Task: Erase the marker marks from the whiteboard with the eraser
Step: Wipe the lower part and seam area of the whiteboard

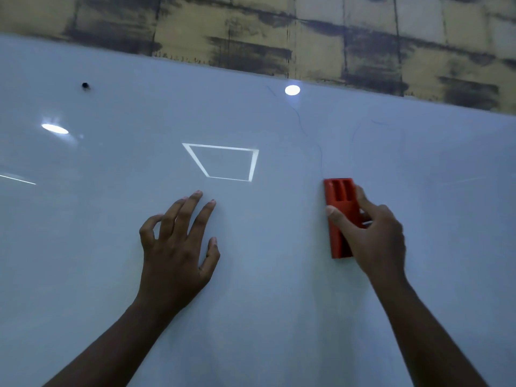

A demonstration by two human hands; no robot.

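Note:
A glossy whiteboard [111, 247] fills most of the view. My right hand [374, 238] grips a red eraser [339, 219] and holds it flat against the board, long side upright. A thin faint marker line [312, 138] runs down from the upper middle to the eraser's top left corner. More faint strokes [377, 122] show up and to the right. My left hand [178, 244] rests on the board to the left, fingers spread, fingertips touching the surface.
Above the board's top edge runs a yellowish wall [279, 29] with dark smudged bands. A small black dot [85, 85] sits on the board at the upper left. Ceiling-light reflections [223, 163] shine on the board.

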